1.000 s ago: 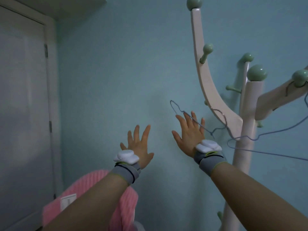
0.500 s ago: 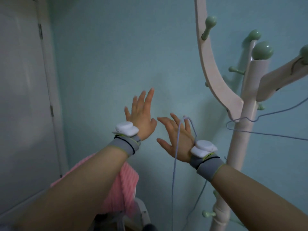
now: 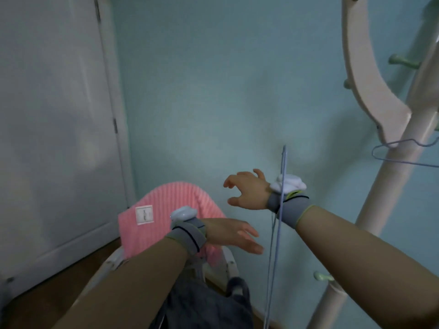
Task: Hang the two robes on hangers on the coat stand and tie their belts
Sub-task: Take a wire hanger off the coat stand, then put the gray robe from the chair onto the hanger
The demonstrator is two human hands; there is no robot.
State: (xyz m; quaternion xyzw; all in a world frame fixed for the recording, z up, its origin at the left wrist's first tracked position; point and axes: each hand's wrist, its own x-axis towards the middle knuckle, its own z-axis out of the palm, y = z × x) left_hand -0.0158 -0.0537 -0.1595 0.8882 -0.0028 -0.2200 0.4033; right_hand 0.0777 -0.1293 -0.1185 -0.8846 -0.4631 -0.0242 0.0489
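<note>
Left hand (image 3: 234, 236) is extended with fingers straight and relaxed, holding nothing, just above the pink robe (image 3: 166, 210) draped over a chair back low by the wall. Right hand (image 3: 247, 193) has fingers loosely curled and empty; a wire hanger (image 3: 280, 210) hangs slung over its wrist, not gripped. A second hanger (image 3: 403, 160) hangs on the coat stand (image 3: 380, 186) at right.

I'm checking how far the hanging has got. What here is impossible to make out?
- Head view: right hand grip on wire hanger; the wrist hides it.
- Coat stand: top cut off by the frame edge.
- Pink robe: lower part hidden by the left arm; label too small to read.
</note>
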